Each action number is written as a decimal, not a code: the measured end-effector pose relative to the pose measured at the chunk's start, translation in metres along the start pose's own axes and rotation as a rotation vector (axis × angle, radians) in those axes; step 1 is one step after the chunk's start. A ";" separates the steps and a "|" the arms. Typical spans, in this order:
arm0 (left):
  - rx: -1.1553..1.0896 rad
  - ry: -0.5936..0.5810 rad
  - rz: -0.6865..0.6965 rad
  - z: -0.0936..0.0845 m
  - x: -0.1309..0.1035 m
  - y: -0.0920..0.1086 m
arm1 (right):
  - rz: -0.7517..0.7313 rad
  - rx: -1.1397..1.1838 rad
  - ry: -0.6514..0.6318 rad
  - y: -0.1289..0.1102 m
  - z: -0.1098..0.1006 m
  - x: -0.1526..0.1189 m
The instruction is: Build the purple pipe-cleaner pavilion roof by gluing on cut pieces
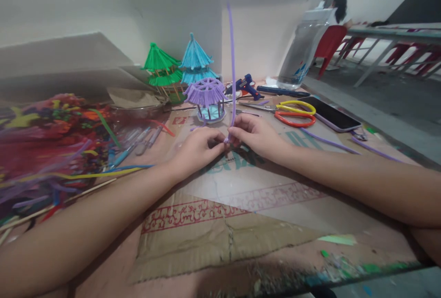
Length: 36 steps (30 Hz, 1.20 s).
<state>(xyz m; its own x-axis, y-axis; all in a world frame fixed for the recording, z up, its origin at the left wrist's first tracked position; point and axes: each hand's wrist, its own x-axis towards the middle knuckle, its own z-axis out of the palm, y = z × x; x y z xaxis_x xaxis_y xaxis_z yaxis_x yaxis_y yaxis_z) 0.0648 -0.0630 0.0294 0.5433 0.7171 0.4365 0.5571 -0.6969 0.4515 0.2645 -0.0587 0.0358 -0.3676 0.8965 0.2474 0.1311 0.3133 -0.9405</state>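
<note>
A long purple pipe cleaner (233,59) stands upright, its lower end pinched between both hands. My left hand (203,144) is closed on the bottom tip, where a small bend shows. My right hand (253,134) grips the same stem just above and to the right. Right behind the hands stands a small purple pavilion model (206,93) with a spoked roof ring and a pale blue base. Farther back are a green two-tiered pavilion (161,63) and a blue one (195,59). The fingertips hide part of the bent end.
Scissors (294,113) with yellow and red handles lie at right beside a phone (332,113). A glue gun (246,87) and a large clear bottle (301,49) stand behind. Colourful pipe cleaners (44,137) heap at left. Printed cardboard (206,238) covers the table.
</note>
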 end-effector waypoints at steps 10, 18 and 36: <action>0.016 0.049 -0.012 -0.001 -0.003 0.000 | 0.017 -0.030 0.017 0.002 -0.002 0.001; 0.264 -0.208 0.455 -0.008 -0.004 0.000 | -0.038 -0.084 0.071 0.004 -0.005 0.004; -0.478 0.011 -0.365 -0.006 0.000 0.008 | -0.095 -0.189 0.063 -0.005 -0.004 -0.004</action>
<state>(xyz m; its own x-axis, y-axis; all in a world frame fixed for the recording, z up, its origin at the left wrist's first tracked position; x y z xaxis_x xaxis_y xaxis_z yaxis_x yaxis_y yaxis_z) 0.0653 -0.0685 0.0370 0.3618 0.9119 0.1940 0.3614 -0.3290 0.8724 0.2686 -0.0626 0.0403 -0.3292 0.8760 0.3525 0.2711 0.4453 -0.8534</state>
